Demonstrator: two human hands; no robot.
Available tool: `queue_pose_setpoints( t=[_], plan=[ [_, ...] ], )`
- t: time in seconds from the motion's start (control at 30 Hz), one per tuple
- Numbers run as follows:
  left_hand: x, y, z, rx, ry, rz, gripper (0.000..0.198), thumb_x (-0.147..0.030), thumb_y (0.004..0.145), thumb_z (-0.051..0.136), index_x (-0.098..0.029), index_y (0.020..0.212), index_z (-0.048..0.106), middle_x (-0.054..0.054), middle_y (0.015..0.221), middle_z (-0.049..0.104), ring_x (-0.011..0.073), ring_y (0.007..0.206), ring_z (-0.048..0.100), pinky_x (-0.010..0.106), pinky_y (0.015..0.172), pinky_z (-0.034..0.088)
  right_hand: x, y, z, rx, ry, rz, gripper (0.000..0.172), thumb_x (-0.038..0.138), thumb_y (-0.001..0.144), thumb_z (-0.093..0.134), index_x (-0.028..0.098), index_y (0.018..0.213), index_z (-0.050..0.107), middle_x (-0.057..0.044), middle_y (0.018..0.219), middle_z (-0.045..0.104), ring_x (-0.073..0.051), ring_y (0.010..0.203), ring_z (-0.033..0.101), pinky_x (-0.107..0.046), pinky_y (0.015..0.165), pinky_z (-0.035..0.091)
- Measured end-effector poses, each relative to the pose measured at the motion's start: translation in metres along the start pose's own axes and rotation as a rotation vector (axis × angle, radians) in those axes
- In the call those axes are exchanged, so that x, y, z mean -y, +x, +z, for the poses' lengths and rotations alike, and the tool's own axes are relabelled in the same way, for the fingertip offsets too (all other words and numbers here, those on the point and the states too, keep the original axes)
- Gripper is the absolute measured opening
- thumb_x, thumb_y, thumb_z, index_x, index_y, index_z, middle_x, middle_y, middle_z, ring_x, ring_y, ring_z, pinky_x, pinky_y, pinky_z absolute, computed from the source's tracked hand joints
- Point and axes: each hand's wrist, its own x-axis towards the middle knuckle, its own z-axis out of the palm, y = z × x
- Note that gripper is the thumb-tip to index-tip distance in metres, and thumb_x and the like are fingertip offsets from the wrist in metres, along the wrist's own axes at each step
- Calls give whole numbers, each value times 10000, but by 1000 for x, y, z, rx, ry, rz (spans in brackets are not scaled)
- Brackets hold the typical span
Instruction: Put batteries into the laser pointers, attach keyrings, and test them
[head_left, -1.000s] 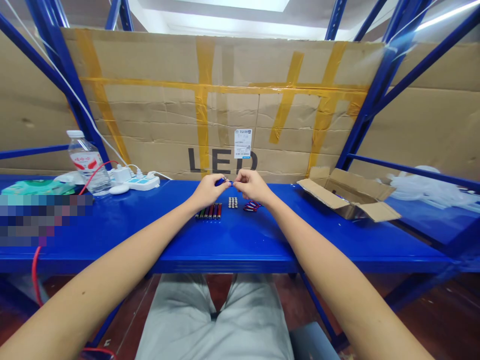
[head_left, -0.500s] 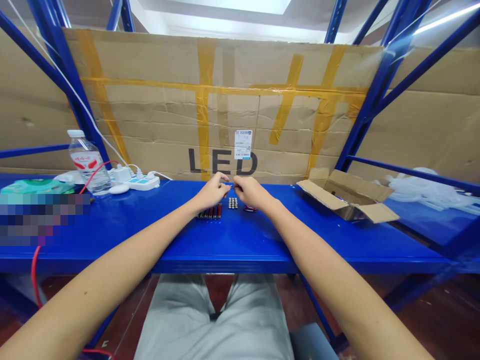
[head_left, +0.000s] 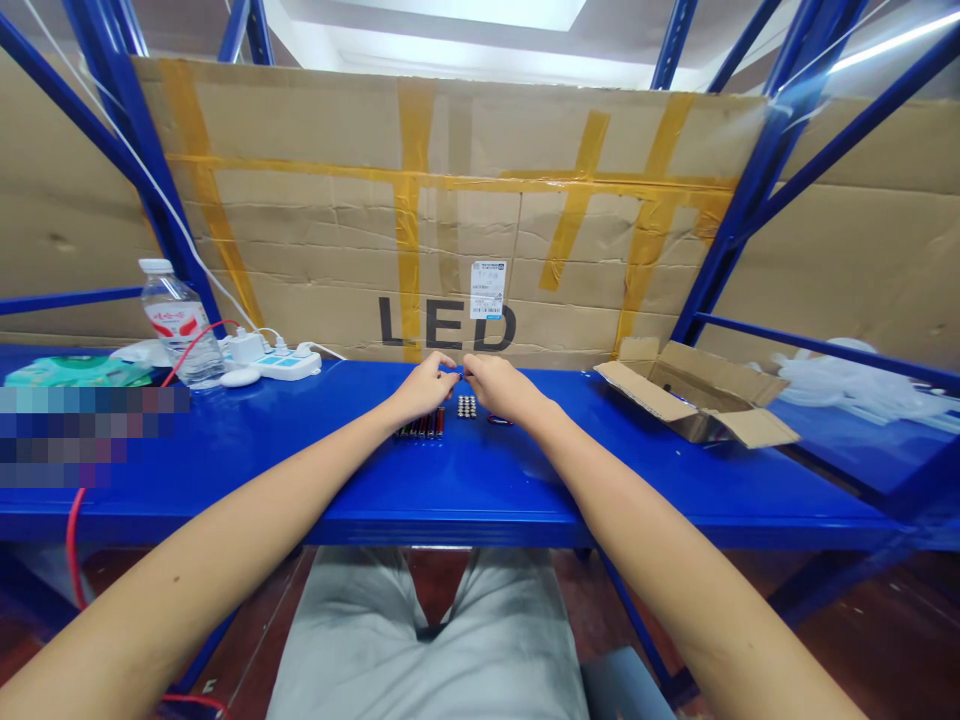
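Note:
Over the far middle of the blue table (head_left: pixel 480 490), my left hand (head_left: pixel 424 388) and my right hand (head_left: pixel 495 386) almost meet, both with fingers pinched. What lies between the fingertips is small and dark, too small to name. Beneath the left hand lies a row of dark red and black slim tubes (head_left: pixel 429 425), partly covered by that hand. Several small silvery button-like pieces (head_left: pixel 466 406) stand in tidy rows between the hands. A dark red looped object (head_left: pixel 500 420) lies under my right hand, mostly hidden.
An open cardboard box (head_left: pixel 697 390) sits on the right. To the left are a water bottle (head_left: pixel 180 325), a white power strip (head_left: pixel 285 364) with plugs and cables, and a green packet (head_left: pixel 79 371). A large taped cardboard sheet (head_left: pixel 330 230) closes off the back.
My right hand has shifted slightly left, closer to the left hand, and covers more of the looped object. The view has moved very slightly.

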Motion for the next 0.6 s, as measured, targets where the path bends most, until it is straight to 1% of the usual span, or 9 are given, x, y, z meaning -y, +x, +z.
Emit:
queue_pose_setpoints(
  t=[0.1, 0.2, 0.3, 0.43, 0.6],
  plan=[
    [0, 1, -1, 4, 11, -24, 94, -191, 893, 564, -183, 970, 510, -39, 594, 586, 98, 469, 462, 230, 506, 333, -2, -1, -1, 0, -20, 52, 187, 158, 977, 427, 137, 1078, 583, -143, 1010, 694, -222, 892, 632, -282, 722, 400],
    [0, 3, -3, 22, -4, -35, 67, -188, 898, 565, -176, 950, 526, -25, 645, 607, 80, 444, 432, 227, 474, 321, -8, -1, -2, -8, -16, 76, 154, 193, 973, 473, 143, 1061, 589, -142, 1029, 697, -229, 927, 645, -281, 739, 408],
    [2, 3, -4, 35, -10, -30, 23, -190, 912, 550, -169, 920, 543, -17, 647, 611, 74, 426, 423, 224, 447, 310, -12, -2, -3, -22, 10, 68, 140, 209, 971, 491, 146, 1042, 593, -136, 1027, 699, -224, 934, 648, -276, 744, 409],
    [0, 2, -4, 25, -15, -34, 47, -181, 915, 544, -165, 873, 556, -19, 621, 602, 71, 408, 424, 220, 427, 307, -13, -1, -2, -47, 48, 49, 121, 190, 961, 496, 148, 1010, 598, -129, 1010, 701, -217, 916, 646, -276, 739, 404],
    [-7, 0, -7, 5, -74, -111, 46, -161, 869, 605, -163, 858, 561, -15, 629, 618, 68, 374, 425, 225, 401, 281, -19, 0, 1, -74, 103, 96, 101, 217, 956, 520, 157, 973, 599, -121, 973, 703, -214, 885, 638, -280, 724, 397]
  ],
)
